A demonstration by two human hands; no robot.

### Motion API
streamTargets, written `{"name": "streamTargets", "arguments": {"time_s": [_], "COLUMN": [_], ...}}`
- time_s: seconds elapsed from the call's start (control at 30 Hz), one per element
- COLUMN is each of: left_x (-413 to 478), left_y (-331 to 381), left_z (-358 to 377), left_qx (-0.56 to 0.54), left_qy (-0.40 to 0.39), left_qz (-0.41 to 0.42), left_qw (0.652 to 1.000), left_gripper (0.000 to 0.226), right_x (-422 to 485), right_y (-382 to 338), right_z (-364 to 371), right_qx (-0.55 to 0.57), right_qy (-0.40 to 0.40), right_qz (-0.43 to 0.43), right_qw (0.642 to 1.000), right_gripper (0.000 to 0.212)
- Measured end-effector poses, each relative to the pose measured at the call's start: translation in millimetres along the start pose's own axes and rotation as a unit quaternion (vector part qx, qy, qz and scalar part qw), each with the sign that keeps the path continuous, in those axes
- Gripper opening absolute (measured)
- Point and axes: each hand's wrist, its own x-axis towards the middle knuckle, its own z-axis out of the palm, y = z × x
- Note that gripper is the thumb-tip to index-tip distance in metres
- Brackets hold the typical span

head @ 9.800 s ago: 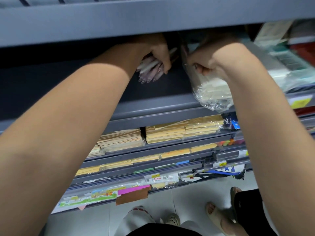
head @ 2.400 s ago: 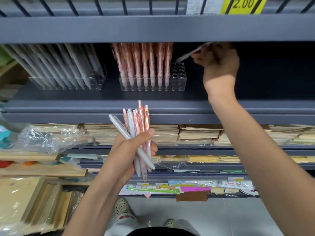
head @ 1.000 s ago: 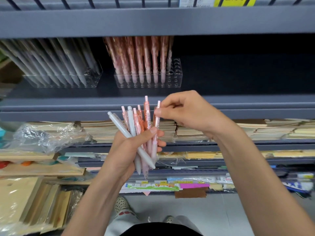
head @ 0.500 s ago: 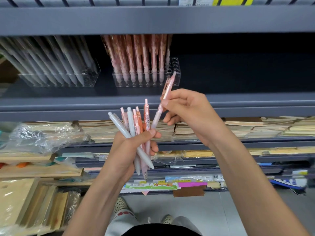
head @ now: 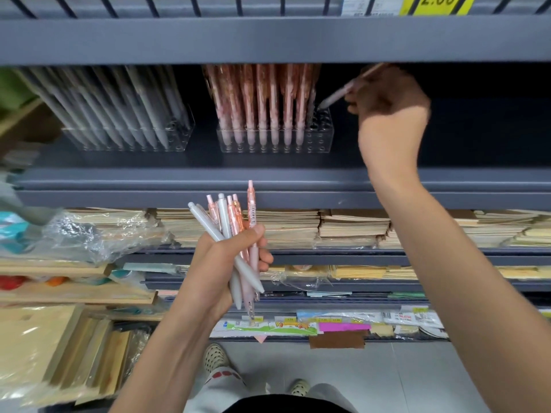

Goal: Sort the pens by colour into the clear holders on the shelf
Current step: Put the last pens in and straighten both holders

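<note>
My left hand (head: 229, 263) grips a bunch of pens (head: 235, 231), several pink and two grey-white, held upright in front of the lower shelves. My right hand (head: 387, 105) is raised into the upper shelf and pinches one pink pen (head: 337, 98), slanted with its tip at the right end of the clear holder (head: 319, 138). That holder carries several pink pens (head: 262, 96) standing in rows. To its left a second clear holder (head: 179, 141) carries several grey pens (head: 119, 102).
The grey shelf lip (head: 268, 189) runs below the holders, with an upper shelf edge (head: 268, 40) close above the pens. Stacks of tan notebooks (head: 351, 225) fill the shelves underneath. Crumpled plastic wrap (head: 89, 234) lies at the left. The dark shelf right of the holders is bare.
My right hand has pulled one pink pen from the bunch and lifted it up to the right end of the pink holder. My left hand has stayed in place with the remaining pens.
</note>
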Motion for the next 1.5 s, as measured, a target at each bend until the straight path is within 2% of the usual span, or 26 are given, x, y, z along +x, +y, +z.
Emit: {"name": "streamTargets", "arguments": {"time_s": [0.1, 0.23, 0.4, 0.53, 0.7, 0.83, 0.93, 1.0, 1.07, 1.13, 1.23, 1.3, 1.4, 1.5], "left_x": [-2, -4, -5, -5, -6, -6, -7, -8, -8, -8, -7, -5, -3, -3], "left_y": [2, 3, 2, 3, 3, 1, 1, 2, 1, -1, -3, -5, -7, -10], "left_z": [-2, -4, -8, -11, -9, -9, -9, -8, -7, -4, 2, 5, 11, 13], "left_qx": [-0.005, 0.008, 0.005, 0.003, 0.016, 0.022, 0.020, 0.024, 0.024, 0.016, 0.021, 0.030, 0.034, 0.017], "left_qy": [-0.008, 0.000, 0.014, 0.007, 0.007, 0.026, 0.024, 0.013, 0.001, -0.010, -0.028, -0.040, -0.058, -0.071], "left_qz": [0.004, 0.016, 0.026, 0.032, 0.045, 0.048, 0.051, 0.056, 0.060, 0.065, 0.075, 0.079, 0.075, 0.069], "left_qw": [1.000, 1.000, 1.000, 0.999, 0.999, 0.998, 0.998, 0.998, 0.998, 0.998, 0.997, 0.996, 0.995, 0.995], "left_gripper": [0.022, 0.030, 0.040, 0.036, 0.029, 0.022, 0.017, 0.023, 0.027, 0.024, 0.020, 0.015, 0.010, 0.011], "right_x": [8, 18, 25, 29, 31, 30, 24, 13, -6, -27, -55, -66, -76, -79], "right_y": [4, 9, 11, 10, 6, 10, 12, 9, 4, -2, -13, -19, -20, -19], "right_z": [14, 23, 28, 29, 32, 31, 23, 12, 1, -11, -24, -27, -27, -29], "right_qx": [-0.104, -0.294, -0.339, -0.341, -0.375, -0.338, -0.288, -0.223, -0.129, -0.097, -0.086, -0.065, -0.040, -0.020], "right_qy": [-0.037, -0.094, -0.149, -0.159, -0.176, -0.188, -0.162, -0.108, -0.108, -0.181, -0.329, -0.394, -0.418, -0.398], "right_qz": [-0.050, -0.111, -0.090, -0.060, -0.070, -0.027, 0.009, 0.001, 0.028, 0.099, 0.177, 0.204, 0.217, 0.218], "right_qw": [0.993, 0.945, 0.925, 0.924, 0.908, 0.922, 0.944, 0.969, 0.985, 0.974, 0.923, 0.894, 0.881, 0.891], "right_gripper": [0.014, 0.024, 0.021, 0.019, 0.020, 0.018, 0.031, 0.027, 0.019, 0.016, 0.018, 0.019, 0.017, 0.017]}}
